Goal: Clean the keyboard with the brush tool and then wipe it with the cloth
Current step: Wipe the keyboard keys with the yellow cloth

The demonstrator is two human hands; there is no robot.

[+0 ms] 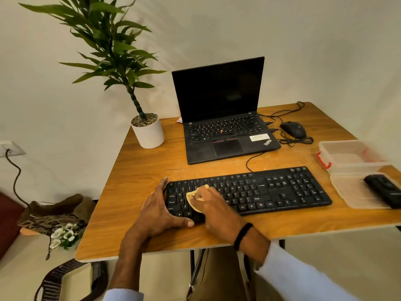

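A black keyboard (271, 190) lies across the front of the wooden table (138, 170). My left hand (161, 210) grips the keyboard's left end, fingers along its side and thumb at its front edge. My right hand (213, 204) presses a yellow cloth (192, 197) onto the keys at the left part of the keyboard. A black object that may be the brush tool (383, 189) lies in a clear plastic lid (349, 192) at the right.
An open black laptop (223, 118) stands behind the keyboard, with a black mouse (293, 129) and tangled cables to its right. A white potted plant (148, 132) sits at the back left. A clear plastic box (349, 154) rests near the right edge.
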